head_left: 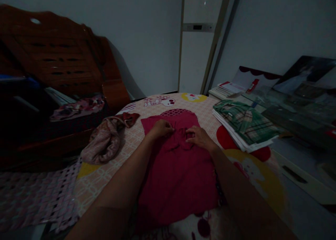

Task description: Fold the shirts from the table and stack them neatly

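A deep pink garment (178,184) lies spread on the round, cloth-covered table (131,142), its fabric bunched between my hands. My left hand (161,128) pinches a fold on the upper left part of the cloth, thumb and fingers together. Opposite it, my right hand (199,136) has its thumb and fingers closed on the gathered fabric. Dotted material (175,112) shows past the garment's far edge. The kind of garment cannot be made out for sure.
On the table's left lies a crumpled patterned garment (105,142). A folded green plaid shirt (244,121) rests on white cloth at the right. A carved wooden chair (57,54) stands to the left, a glass-topped cabinet (288,114) to the right, and a tall white appliance (195,58) behind.
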The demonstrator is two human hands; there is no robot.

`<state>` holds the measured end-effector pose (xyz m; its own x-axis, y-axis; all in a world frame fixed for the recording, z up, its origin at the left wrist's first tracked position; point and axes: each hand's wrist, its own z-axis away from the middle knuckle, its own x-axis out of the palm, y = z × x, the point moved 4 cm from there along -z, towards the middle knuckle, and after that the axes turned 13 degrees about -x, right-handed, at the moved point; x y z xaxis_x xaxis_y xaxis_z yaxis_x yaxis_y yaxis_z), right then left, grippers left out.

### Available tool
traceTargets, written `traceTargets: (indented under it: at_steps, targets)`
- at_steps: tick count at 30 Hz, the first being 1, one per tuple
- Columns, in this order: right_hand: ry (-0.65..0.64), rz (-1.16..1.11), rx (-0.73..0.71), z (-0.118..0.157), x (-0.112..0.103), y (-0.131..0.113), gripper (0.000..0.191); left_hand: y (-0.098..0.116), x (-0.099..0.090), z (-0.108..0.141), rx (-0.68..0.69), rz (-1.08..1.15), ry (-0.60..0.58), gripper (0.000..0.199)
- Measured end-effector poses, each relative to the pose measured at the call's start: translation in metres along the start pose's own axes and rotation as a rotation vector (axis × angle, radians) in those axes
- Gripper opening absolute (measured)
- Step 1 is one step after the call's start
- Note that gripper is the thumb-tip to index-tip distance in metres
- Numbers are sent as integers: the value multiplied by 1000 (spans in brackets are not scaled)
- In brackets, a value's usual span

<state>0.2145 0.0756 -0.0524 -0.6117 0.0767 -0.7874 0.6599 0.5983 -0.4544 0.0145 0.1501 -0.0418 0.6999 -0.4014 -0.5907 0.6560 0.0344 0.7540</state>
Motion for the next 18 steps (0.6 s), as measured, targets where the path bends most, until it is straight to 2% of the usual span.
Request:
traceTargets:
  at_steps: [2, 4, 8, 13, 16, 18]
  targets:
    - [2, -5, 2, 0, -1, 0, 33, 6, 6, 2, 64, -53, 33, 13]
    - [-3, -20, 3, 0, -2, 1, 37, 13, 11, 4, 133, -140, 134, 15]
    - [-17, -31, 1, -1, -2, 2, 39, 17, 19, 3, 111, -248, 294, 17]
    - [0, -58, 14, -2, -3, 2, 35, 18, 23, 5, 140, -262, 296, 22]
    - [4, -67, 13, -2, -4, 1, 30, 17, 23, 3, 162, -214, 279, 7]
    - [-5, -69, 14, -2, -4, 0, 25, 14, 23, -2, 165, -90, 281, 3]
